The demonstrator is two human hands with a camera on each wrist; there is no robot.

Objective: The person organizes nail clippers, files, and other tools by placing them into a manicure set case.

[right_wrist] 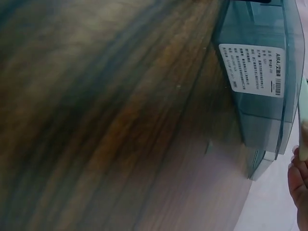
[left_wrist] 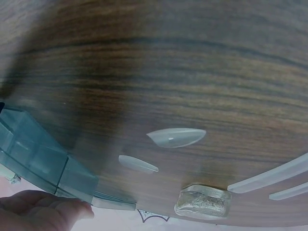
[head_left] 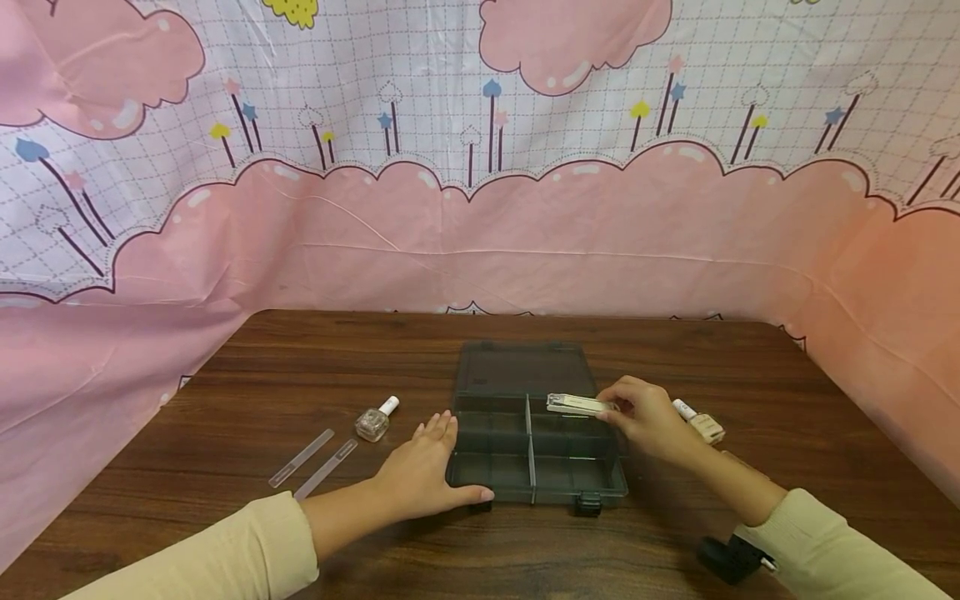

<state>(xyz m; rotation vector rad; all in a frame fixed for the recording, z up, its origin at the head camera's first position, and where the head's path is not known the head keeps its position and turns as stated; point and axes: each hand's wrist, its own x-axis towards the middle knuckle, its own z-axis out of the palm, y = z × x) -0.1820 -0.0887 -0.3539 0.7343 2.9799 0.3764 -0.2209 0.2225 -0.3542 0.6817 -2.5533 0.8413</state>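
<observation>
My right hand (head_left: 651,417) pinches a cream nail clipper (head_left: 577,405) by one end, above the right rear part of an organizer box. The clipper's metal end points left. This box (head_left: 555,493) is dark, see-through plastic with dividers, and its lid (head_left: 521,367) lies open toward the back. Fingers straight and spread, my left hand (head_left: 420,475) rests against the box's left side, thumb at the front edge. In the right wrist view, only part of the clipper (right_wrist: 302,120) and the fingers show at the right edge, near the labelled box side (right_wrist: 262,118).
Left of the box lie a glitter nail polish bottle (head_left: 372,425) and two clear strips, a farther one (head_left: 302,458) and a nearer one (head_left: 327,468). Beyond my right wrist is a pale polish bottle (head_left: 707,427). A patterned cloth (head_left: 525,275) hangs behind the wooden table (head_left: 337,358).
</observation>
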